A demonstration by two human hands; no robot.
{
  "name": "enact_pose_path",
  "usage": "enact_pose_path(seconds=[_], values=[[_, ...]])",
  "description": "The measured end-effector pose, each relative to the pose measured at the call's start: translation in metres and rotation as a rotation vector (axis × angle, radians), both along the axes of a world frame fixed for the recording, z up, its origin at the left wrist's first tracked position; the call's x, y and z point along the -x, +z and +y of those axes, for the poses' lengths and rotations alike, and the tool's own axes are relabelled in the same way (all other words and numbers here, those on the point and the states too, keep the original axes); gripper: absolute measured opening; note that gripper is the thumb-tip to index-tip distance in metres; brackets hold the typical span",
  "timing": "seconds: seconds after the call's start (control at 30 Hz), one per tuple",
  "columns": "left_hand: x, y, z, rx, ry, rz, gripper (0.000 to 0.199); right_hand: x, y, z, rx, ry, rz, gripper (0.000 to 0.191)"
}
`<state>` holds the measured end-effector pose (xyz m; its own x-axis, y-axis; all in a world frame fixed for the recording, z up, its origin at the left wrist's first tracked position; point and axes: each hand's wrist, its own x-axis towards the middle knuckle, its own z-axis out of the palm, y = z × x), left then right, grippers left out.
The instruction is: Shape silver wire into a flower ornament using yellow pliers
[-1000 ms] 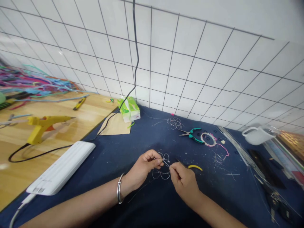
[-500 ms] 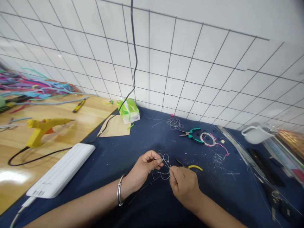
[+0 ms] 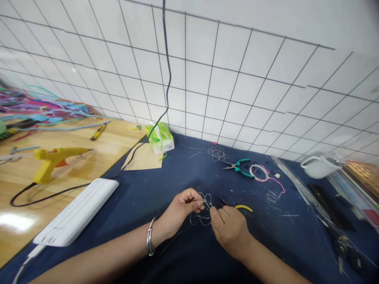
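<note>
Wall: white with dark grid lines, the tiled wall (image 3: 201,71) stands behind our worktop, pale wood (image 3: 118,136) on the left and dark blue cloth (image 3: 166,181) across the rest.
Far left: we see a heap of colourful strands (image 3: 44,106), a yellow glue gun (image 3: 47,165) on its side and a small yellow cutter (image 3: 98,131).
Cloth's left edge: a long white power strip (image 3: 78,213) lies slanting toward us.
Further back: a green-and-white tissue packet (image 3: 161,136) rests partly over a tan sheet (image 3: 142,159); a black cable (image 3: 168,71) hangs in front of the wall.
Left hand: wearing a silver bracelet (image 3: 149,236), our left hand (image 3: 180,211) pinches the looped wire (image 3: 205,202) between thumb and forefinger.
Looped wire: its thin silvery loops spread between our two hands, near the front of the cloth.
Right hand: fingers curled, our right hand (image 3: 229,227) pinches the wire's other side; which strand it grips is too fine for us to tell.
Just beyond it: yellow-handled pliers (image 3: 244,207) lie partly hidden.
Back right: a wire coil (image 3: 217,154), teal-handled pliers (image 3: 239,167) and a white ring (image 3: 251,173) with a pink strand (image 3: 280,183) sit near one another.
Far right: a white cup (image 3: 316,169) stands near the wall.
</note>
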<state>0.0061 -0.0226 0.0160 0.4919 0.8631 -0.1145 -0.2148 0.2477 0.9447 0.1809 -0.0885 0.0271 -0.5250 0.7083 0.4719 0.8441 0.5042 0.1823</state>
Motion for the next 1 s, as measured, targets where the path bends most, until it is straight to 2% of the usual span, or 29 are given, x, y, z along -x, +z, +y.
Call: enact_pose_path(seconds=[0.53, 1.0], values=[[0.0, 0.0, 0.002, 0.0, -0.005, 0.035, 0.009, -0.003, 0.014, 0.001, -0.02, 0.056, -0.107, 0.021], [0.001, -0.002, 0.006, 0.024, -0.048, 0.05, 0.01, -0.016, 0.018, 0.007, 0.093, 0.052, -0.034, 0.022]])
